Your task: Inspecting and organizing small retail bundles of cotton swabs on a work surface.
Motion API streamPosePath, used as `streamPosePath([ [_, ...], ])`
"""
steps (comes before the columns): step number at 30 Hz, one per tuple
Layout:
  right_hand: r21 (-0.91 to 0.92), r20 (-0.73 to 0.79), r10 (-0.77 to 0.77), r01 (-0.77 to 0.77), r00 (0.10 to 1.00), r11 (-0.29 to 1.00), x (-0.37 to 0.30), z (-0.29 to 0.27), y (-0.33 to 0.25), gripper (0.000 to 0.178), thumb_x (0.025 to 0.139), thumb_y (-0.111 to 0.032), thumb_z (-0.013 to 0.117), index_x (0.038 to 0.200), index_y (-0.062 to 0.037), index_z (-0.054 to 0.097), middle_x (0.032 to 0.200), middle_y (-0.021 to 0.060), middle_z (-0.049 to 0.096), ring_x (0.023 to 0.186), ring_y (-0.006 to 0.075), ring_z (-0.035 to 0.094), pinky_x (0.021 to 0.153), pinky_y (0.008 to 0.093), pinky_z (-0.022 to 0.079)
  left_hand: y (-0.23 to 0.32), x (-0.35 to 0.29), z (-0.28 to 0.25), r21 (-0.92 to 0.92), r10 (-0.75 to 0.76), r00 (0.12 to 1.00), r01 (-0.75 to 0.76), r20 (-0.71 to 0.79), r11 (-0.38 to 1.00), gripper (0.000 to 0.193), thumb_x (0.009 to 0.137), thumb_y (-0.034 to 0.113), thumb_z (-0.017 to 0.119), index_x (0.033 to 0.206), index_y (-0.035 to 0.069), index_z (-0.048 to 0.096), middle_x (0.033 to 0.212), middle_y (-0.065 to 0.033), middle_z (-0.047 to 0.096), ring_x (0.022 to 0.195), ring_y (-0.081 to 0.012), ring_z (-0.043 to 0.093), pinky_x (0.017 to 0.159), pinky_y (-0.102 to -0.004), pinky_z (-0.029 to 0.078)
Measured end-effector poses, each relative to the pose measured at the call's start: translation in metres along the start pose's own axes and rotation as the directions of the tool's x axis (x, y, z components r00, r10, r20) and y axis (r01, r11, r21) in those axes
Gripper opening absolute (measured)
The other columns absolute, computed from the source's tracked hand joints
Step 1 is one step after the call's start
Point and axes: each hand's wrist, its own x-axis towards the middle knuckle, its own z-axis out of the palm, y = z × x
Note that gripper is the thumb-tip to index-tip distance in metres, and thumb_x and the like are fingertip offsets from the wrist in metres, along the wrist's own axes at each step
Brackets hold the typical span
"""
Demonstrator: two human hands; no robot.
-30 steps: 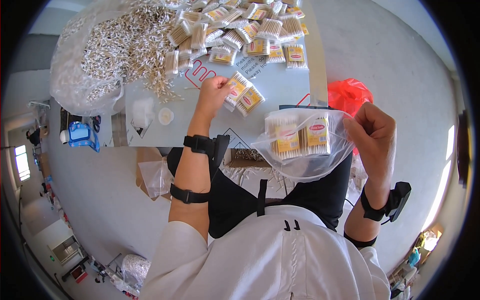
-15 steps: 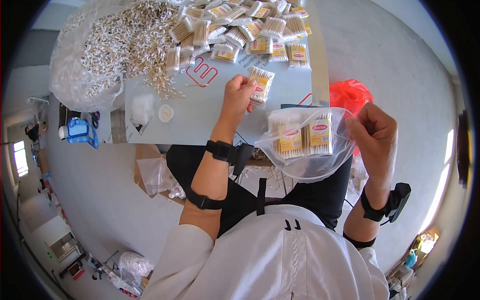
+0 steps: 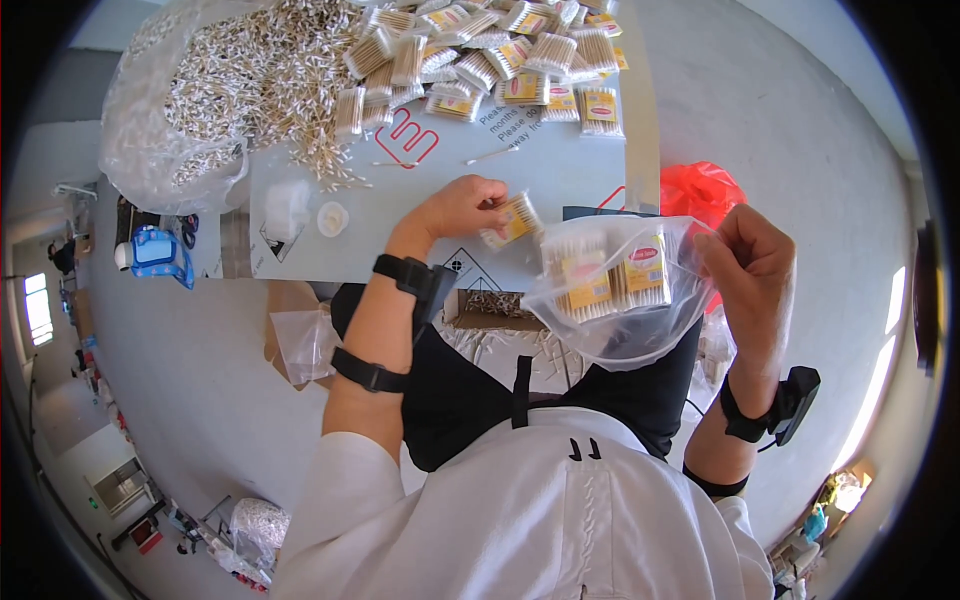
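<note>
Clear plastic, thin and crinkled, forms the bag (image 3: 620, 310) that hangs in front of the person's lap, just past the near edge of the table (image 3: 540, 170). The right hand (image 3: 752, 265) pinches the bag's upper right rim between thumb and fingers, clenched on the film and holding the mouth up. Inside the bag stand several small packs of cotton swabs (image 3: 608, 278), pale sticks with yellow labels, pressed side by side against the front wall.

The left hand (image 3: 462, 205) grasps one more swab pack (image 3: 512, 221) by its end, fingers curled round it, and holds it tilted just beside the bag's upper left rim, over the table's near edge. Whether the pack touches the plastic cannot be told. Both wrists carry black straps, and a second black band circles the left forearm.

Farther back on the pale table lies a spread of filled swab packs (image 3: 500, 60), many of them overlapping, reaching to the far edge. To their left a large clear sack (image 3: 160, 110) spills a heap of loose cotton swabs (image 3: 270, 80) onto the tabletop; a few single swabs lie apart near the middle. A small white round lid (image 3: 332, 218) and a white wad (image 3: 285, 205) rest near the table's left end. A red plastic bag (image 3: 705, 190) shows on the floor beyond the right hand. Below the table edge a small cardboard box (image 3: 495, 310) holds more swabs, and a loose clear bag (image 3: 300, 345) lies beside the left elbow.
</note>
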Motion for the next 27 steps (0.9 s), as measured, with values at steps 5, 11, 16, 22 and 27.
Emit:
streamPosePath([
  [5,0.029,-0.007,0.004,-0.004,1.0,1.0,0.0,0.005,-0.001,0.019,0.079,-0.004,0.062,0.065,-0.0038,0.049,0.055,-0.001,0.047,0.052,0.0052,0.04,0.048,0.0226,0.031,-0.001,-0.007,-0.041,0.15,-0.12,0.977,0.094,0.176,0.984,0.012,0.077,0.006,0.067,0.076,0.001,0.056,0.069,-0.004,0.063,0.068,-0.0129,0.067,0.059,-0.0277,0.048],
  [11,0.245,0.038,0.129,-0.135,0.991,0.96,-0.009,0.008,-0.002,0.019,0.078,-0.002,0.06,0.064,-0.0052,0.048,0.056,-0.0011,0.05,0.053,0.0048,0.044,0.049,0.0211,0.034,0.034,0.001,-0.038,0.779,-0.229,0.962,0.028,0.149,0.627,0.011,0.067,0.0,0.062,0.077,0.003,0.061,0.071,-0.0074,0.064,0.073,-0.029,0.064,0.064,-0.0371,0.05],
  [16,-0.26,-0.006,-0.046,0.043,0.999,0.965,-0.011,0.006,-0.005,0.008,0.076,0.0,0.064,0.076,-0.0026,0.057,0.066,0.005,0.06,0.057,0.0097,0.052,0.052,0.0261,0.043,0.018,-0.012,-0.004,0.637,0.524,0.667,-0.096,-0.53,0.765,0.023,0.073,-0.001,0.057,0.093,0.006,0.067,0.088,-0.0113,0.065,0.088,-0.0334,0.061,0.076,-0.0385,0.05],
  [22,-0.308,0.082,-0.412,0.416,0.908,0.856,0.002,0.008,-0.024,0.026,0.074,-0.003,0.073,0.098,-0.0005,0.065,0.075,0.0117,0.061,0.071,0.0251,0.061,0.062,0.0368,0.048,-0.031,-0.06,0.032,-0.288,-0.421,0.191,0.484,-0.887,0.826,0.033,0.08,0.024,0.068,0.102,0.0,0.061,0.1,-0.0169,0.063,0.093,-0.0339,0.06,0.083,-0.0424,0.049],
  [27,-0.406,0.246,-0.349,0.423,0.904,0.81,0.01,0.014,-0.024,0.014,0.076,-0.005,0.072,0.083,0.0015,0.063,0.073,0.0134,0.06,0.068,0.0282,0.059,0.058,0.0369,0.046,-0.022,-0.036,0.026,-0.209,-0.369,0.126,0.64,-0.921,0.74,0.05,0.071,0.039,0.078,0.092,-0.003,0.064,0.092,-0.0163,0.066,0.084,-0.0345,0.063,0.075,-0.0444,0.051],
])
